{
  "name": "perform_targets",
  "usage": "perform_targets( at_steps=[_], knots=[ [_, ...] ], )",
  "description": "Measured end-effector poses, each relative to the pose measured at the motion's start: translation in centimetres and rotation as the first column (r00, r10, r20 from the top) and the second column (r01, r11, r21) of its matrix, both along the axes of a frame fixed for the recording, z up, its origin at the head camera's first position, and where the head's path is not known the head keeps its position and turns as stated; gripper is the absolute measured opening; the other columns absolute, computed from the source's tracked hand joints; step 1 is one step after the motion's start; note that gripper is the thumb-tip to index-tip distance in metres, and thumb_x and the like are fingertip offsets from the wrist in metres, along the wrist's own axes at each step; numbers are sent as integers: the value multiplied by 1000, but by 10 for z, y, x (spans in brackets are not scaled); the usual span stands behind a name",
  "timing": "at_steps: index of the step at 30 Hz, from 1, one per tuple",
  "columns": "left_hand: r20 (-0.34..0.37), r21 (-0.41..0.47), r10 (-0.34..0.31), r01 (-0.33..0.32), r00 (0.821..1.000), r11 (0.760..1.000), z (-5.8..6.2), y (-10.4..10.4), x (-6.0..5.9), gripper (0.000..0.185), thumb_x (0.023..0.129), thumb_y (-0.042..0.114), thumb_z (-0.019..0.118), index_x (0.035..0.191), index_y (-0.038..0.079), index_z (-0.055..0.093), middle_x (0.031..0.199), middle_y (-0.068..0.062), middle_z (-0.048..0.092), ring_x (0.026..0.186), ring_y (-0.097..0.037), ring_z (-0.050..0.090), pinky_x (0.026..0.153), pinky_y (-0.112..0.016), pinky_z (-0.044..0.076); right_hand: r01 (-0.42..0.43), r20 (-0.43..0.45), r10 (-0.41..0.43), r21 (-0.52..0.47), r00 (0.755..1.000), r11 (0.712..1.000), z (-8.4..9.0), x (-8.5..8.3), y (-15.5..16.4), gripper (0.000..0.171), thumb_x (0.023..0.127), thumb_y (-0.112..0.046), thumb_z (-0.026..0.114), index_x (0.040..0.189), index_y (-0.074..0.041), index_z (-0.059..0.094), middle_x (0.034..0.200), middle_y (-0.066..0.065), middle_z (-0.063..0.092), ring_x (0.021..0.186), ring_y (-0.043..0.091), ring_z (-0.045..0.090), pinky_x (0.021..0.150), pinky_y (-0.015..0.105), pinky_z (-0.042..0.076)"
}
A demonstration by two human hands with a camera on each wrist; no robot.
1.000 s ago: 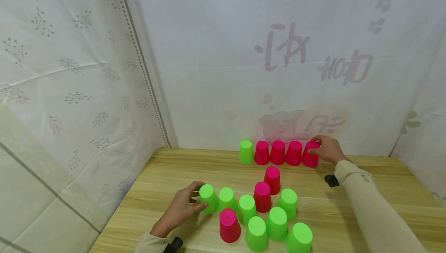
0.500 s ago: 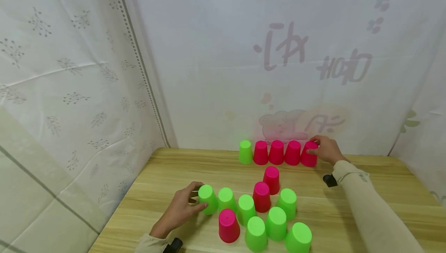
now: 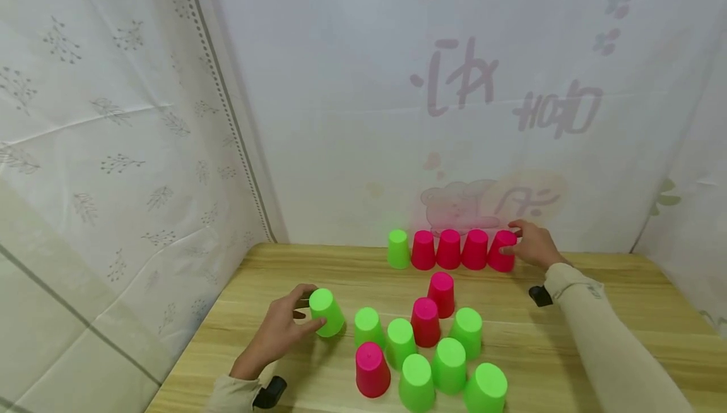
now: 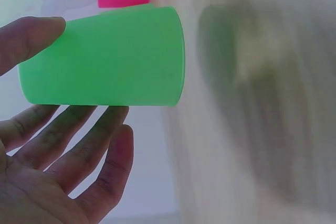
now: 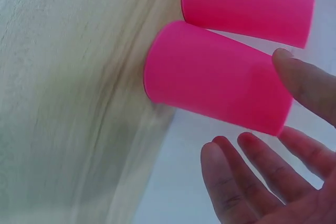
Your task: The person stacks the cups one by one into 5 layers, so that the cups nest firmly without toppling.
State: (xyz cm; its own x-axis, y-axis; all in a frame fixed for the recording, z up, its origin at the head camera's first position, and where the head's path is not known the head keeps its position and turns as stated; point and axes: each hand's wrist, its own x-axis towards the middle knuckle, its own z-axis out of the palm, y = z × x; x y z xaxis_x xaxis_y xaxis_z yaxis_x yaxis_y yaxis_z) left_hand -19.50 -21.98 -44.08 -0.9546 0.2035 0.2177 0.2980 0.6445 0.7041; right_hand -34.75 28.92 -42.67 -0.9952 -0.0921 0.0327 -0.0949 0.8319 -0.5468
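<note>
In the head view my left hand (image 3: 282, 326) holds an upside-down green cup (image 3: 327, 313) between thumb and fingers. The left wrist view shows its rim off the table, with a shadow apart from it. My right hand (image 3: 534, 245) is around the rightmost pink cup (image 3: 502, 251) of the back row. In the right wrist view the thumb lies on that cup's side, an index fingertip is right at its narrow end, and other fingers stand slightly off. This cup's rim rests on the table.
The back row also has pink cups (image 3: 449, 249) and a green cup (image 3: 399, 249) at its left. Nearer stand several upturned green cups (image 3: 450, 366) and a few pink ones (image 3: 372, 370) on the wooden table (image 3: 272, 274). A printed curtain (image 3: 341, 116) hangs behind.
The left hand has lifted its green cup and carried it left and a little back, apart from the neighbouring green cup. The right hand has stayed at the end pink cup.
</note>
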Motion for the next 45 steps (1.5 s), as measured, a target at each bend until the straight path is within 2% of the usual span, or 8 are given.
perform_targets(
  at_steps=[7, 13, 22, 28, 33, 37, 40, 45],
  knots=[
    [-57, -28, -45, 43, 997, 999, 15, 5, -12, 48, 84, 17, 81, 126, 14, 59, 117, -5, 72, 108, -30, 70, 80, -37, 60, -24, -5, 24, 30, 1000, 999, 11, 12, 10, 76, 85, -24, 77, 142, 11, 41, 131, 39, 55, 117, 55, 53, 92, 61, 52],
    [-50, -44, -94, 91, 994, 995, 26, 16, -27, 49, 87, 21, 79, 130, 14, 57, 120, -4, 71, 112, -31, 69, 83, -44, 59, -77, -50, 79, 52, 996, 996, 24, 34, 12, 74, 86, -23, 78, 142, 9, 42, 129, 38, 58, 109, 51, 61, 87, 58, 56],
    [-32, -46, -144, 142, 989, 989, 39, 40, -53, 49, 89, 23, 76, 132, 13, 55, 121, -7, 70, 112, -31, 68, 87, -45, 58, -179, -89, 187, 85, 978, 980, 26, 83, 0, 67, 84, -29, 81, 134, 5, 53, 125, 30, 63, 101, 42, 69, 81, 53, 60],
    [-17, -7, -182, 182, 983, 983, 44, 59, -73, 49, 90, 22, 76, 133, 10, 55, 123, -11, 68, 113, -31, 68, 86, -39, 59, -263, -129, 265, 32, 956, 964, 29, 125, -15, 55, 82, -32, 83, 124, -3, 63, 117, 17, 70, 96, 28, 72, 72, 36, 61],
    [-40, 5, -196, 197, 980, 980, 45, 70, -89, 47, 90, 20, 75, 132, 9, 56, 122, -13, 68, 111, -32, 69, 85, -39, 60, -372, -111, 363, -71, 925, 926, 25, 154, -24, 46, 88, -34, 77, 124, -9, 64, 113, 7, 73, 93, 9, 69, 68, 23, 56],
    [-61, 9, -193, 194, 979, 981, 47, 78, -99, 46, 91, 22, 75, 131, 8, 56, 122, -15, 69, 110, -34, 69, 86, -41, 60, -463, -103, 452, -163, 886, 871, 17, 171, -29, 37, 92, -30, 73, 123, -11, 64, 112, 5, 73, 94, -4, 65, 68, 22, 56],
    [-73, 13, -188, 189, 980, 982, 50, 86, -107, 48, 92, 24, 74, 132, 7, 55, 124, -16, 68, 111, -35, 69, 87, -42, 60, -502, -96, 494, -221, 864, 836, 10, 183, -30, 34, 94, -27, 72, 124, -13, 64, 113, 3, 73, 97, -5, 64, 69, 23, 56],
    [-73, 40, -181, 184, 981, 982, 57, 104, -121, 49, 92, 24, 74, 134, 7, 54, 127, -16, 67, 114, -35, 68, 93, -46, 58, -526, -115, 515, -269, 849, 807, 0, 197, -33, 34, 92, -26, 73, 124, -17, 64, 116, -3, 72, 102, -4, 63, 71, 25, 58]
  ],
)
